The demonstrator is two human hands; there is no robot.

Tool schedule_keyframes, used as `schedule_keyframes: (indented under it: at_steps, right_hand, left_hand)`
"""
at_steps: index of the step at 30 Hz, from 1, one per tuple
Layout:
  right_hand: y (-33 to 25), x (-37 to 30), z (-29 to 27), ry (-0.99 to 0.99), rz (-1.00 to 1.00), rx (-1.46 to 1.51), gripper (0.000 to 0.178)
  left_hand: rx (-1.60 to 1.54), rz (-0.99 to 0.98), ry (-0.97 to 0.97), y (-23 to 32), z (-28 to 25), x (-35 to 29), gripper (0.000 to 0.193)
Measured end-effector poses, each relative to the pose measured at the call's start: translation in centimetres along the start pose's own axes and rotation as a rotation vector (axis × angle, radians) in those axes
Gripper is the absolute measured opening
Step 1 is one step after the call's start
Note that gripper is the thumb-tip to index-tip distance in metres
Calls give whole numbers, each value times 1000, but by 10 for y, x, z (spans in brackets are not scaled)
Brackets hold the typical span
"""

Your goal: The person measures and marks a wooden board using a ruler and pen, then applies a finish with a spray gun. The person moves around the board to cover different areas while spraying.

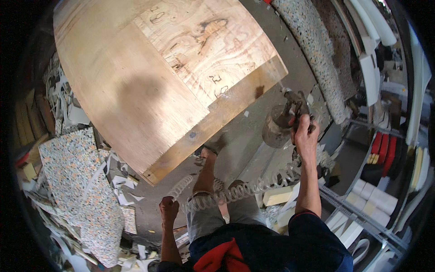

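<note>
My right hand (305, 130) is closed round a spray gun (297, 104) with a round cup (275, 129) beneath it. The nozzle points at the near right corner of a large plywood panel (172, 90), and a faint pale mist shows between them. A clear coiled air hose (244, 191) runs from near the gun across my legs toward my left side. My left hand (169, 210) is a closed fist at one end of the coil, low and left of the panel. A brownish strip (217, 120) borders the panel's near edge.
Speckled foam sheets (74, 170) and white scraps (127, 186) lie at the left. Another long speckled foam piece (312, 54) lies at the far right. A metal rack (362, 217) on the right holds white rolls (374, 199) and red-and-black pieces (385, 154).
</note>
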State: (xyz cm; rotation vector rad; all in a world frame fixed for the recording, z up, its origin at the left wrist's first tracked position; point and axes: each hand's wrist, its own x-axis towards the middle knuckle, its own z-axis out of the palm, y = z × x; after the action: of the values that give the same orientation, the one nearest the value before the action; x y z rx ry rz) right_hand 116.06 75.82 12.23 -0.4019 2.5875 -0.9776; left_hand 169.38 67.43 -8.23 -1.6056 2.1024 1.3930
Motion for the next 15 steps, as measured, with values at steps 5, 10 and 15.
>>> schedule_keyframes:
  at_steps: [5,10,15]
  right_hand:
    - [34,-77,20,-119,-2,182,58]
    - [48,-143,51,-220,-19,349,53]
    - [18,-212,102,-13,-53,225,47]
  left_hand:
    - [193,56,-135,-42,-26,18,22]
    - [173,14,-212,-73,-48,42,24]
    - [321,238,-73,-117,-77,51,25]
